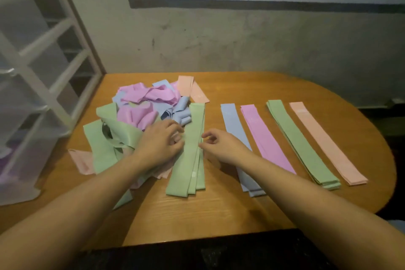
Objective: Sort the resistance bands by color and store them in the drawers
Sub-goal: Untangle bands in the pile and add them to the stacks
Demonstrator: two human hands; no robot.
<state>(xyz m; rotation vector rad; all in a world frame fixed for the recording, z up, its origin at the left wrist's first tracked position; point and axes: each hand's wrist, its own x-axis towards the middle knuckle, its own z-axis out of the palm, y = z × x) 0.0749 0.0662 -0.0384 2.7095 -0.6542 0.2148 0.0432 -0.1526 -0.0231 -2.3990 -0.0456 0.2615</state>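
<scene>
Where the green bands point(188, 149) lie flat at frame centre, the left hand point(162, 142) presses curled fingers on their left edge; the right hand point(221, 144) pinches their right edge. Sorted strips point(302, 140) lie right on the tabletop point(219, 210).

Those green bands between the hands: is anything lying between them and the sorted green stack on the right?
Yes. The blue stack and pink stack lie between the loose green bands and the green stack.
</scene>
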